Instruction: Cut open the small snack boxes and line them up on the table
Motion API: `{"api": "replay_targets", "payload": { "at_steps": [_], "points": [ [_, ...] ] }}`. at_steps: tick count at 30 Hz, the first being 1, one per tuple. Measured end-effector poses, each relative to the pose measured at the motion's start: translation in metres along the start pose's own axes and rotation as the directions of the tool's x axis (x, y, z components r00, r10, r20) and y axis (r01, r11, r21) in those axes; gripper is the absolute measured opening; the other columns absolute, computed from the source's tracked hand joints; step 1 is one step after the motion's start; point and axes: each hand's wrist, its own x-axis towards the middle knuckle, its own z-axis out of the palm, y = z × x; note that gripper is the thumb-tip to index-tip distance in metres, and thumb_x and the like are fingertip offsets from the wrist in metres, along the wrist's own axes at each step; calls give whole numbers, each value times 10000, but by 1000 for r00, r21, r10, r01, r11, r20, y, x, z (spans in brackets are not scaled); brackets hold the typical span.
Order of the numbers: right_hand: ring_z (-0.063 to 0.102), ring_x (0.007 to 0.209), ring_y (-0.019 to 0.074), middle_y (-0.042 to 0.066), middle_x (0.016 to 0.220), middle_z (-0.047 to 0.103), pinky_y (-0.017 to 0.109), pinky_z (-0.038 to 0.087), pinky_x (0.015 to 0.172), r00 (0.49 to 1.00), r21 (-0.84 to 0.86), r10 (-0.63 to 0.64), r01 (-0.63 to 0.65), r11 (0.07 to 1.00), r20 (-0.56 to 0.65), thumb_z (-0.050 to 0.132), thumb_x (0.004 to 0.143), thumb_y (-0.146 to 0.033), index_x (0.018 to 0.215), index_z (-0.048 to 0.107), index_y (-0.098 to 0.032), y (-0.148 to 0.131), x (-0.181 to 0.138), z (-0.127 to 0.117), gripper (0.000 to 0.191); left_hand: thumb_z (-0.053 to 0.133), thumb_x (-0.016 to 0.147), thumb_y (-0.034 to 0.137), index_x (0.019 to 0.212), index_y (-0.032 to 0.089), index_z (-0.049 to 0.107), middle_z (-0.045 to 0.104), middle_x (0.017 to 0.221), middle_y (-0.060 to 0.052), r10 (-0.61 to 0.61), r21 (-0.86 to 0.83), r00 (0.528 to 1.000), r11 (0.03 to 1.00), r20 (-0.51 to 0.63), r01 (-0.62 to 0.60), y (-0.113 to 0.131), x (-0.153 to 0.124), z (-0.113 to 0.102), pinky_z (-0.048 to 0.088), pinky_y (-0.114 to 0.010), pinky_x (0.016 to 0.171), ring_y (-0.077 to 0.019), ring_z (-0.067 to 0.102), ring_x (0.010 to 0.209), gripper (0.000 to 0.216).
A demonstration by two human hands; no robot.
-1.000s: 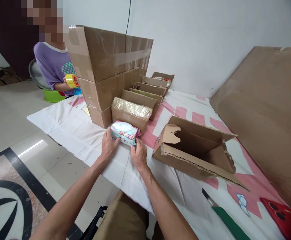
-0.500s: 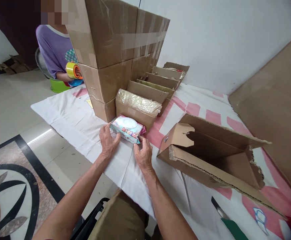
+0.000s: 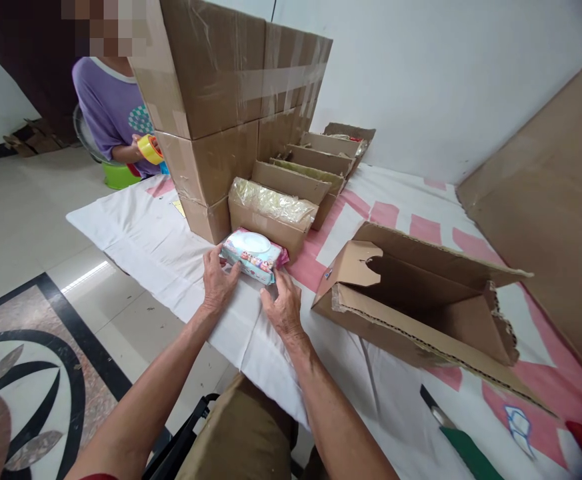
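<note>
A light-blue and pink pack of wet wipes (image 3: 254, 254) with a white oval lid lies on the white cloth, against the front of a small cardboard box. My left hand (image 3: 217, 280) is around its left end, the thumb at the near side. At the right end, the fingers of my right hand (image 3: 284, 300) press on the pack, with the thumb just in front of it. Pink wrapping shows behind the right end; whether it belongs to a second pack, I cannot tell.
Taped cartons (image 3: 221, 80) are stacked behind. Opened boxes (image 3: 315, 160) stand in a row beside them, the nearest holding clear plastic film (image 3: 273, 200). An open carton (image 3: 421, 307) and a green-handled knife (image 3: 465, 453) lie right. A person (image 3: 108, 110) holds a yellow tape roll (image 3: 149, 149).
My right thumb has shifted slightly left and down, off the pack's front corner. Both hands stay at the pack's ends. The other person's tape roll has moved a little.
</note>
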Motion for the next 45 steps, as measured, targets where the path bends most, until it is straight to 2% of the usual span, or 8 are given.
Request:
{"api": "replay_targets", "payload": {
  "at_steps": [5, 18, 22, 25, 31, 40, 45],
  "points": [
    [584, 1248, 320, 176, 1346, 655, 442, 466, 1005, 999, -20, -28, 29, 999, 39, 567, 840, -254, 1427, 568, -131, 0, 1, 1, 600, 685, 801, 247, 1313, 172, 552, 584, 1194, -109, -1, -26, 1000, 1000, 1, 1, -1, 1, 0, 615, -382, 868, -204, 662, 953, 534],
    [591, 1271, 326, 180, 1380, 649, 464, 457, 1050, 990, 26, -106, 103, 994, 98, 600, 848, -336, 1446, 548, -119, -3, -1, -6, 638, 650, 767, 191, 1240, 185, 580, 571, 1107, -76, -38, -24, 999, 999, -19, 37, 2, 5, -3, 604, -369, 835, -188, 639, 871, 478],
    [608, 1263, 320, 179, 1384, 660, 454, 462, 1047, 995, 39, -81, 79, 996, 60, 588, 850, -312, 1429, 563, -124, -5, -1, -5, 609, 652, 761, 188, 1261, 190, 579, 570, 1112, -72, -8, -29, 1000, 1000, 2, 8, 3, 5, -5, 603, -363, 834, -189, 638, 887, 506],
    [641, 1208, 312, 159, 1313, 705, 447, 475, 1028, 999, 58, -48, 46, 997, 22, 566, 858, -293, 1379, 599, -142, -4, 0, -3, 544, 640, 751, 183, 1286, 195, 571, 572, 1113, -70, 21, -29, 1000, 999, 14, -21, 4, 4, -6, 602, -364, 842, -191, 639, 894, 540],
    [662, 1169, 318, 165, 1269, 718, 451, 496, 1011, 999, 76, -39, 37, 996, 20, 568, 847, -278, 1357, 606, -119, -1, 2, -4, 536, 590, 741, 188, 1278, 182, 577, 570, 1076, -64, 17, -41, 1000, 999, 19, -16, 1, 3, -6, 591, -354, 845, -188, 639, 874, 537],
    [626, 1261, 317, 174, 1362, 685, 450, 468, 1090, 989, 38, 26, -32, 999, 149, 569, 832, -227, 1406, 586, -122, -7, 8, -8, 585, 597, 703, 175, 1247, 163, 598, 583, 1088, -75, -3, -62, 1000, 998, 8, 4, -2, 2, -6, 590, -370, 836, -197, 637, 859, 544],
    [630, 1271, 313, 168, 1379, 682, 439, 478, 1090, 966, 13, 34, -38, 999, 256, 648, 787, -204, 1456, 548, -131, -30, -16, -35, 680, 582, 705, 151, 1229, 171, 606, 583, 1075, -77, -39, -23, 999, 999, 23, 39, -2, 4, -6, 589, -400, 865, -202, 640, 830, 525]
  ]
}}
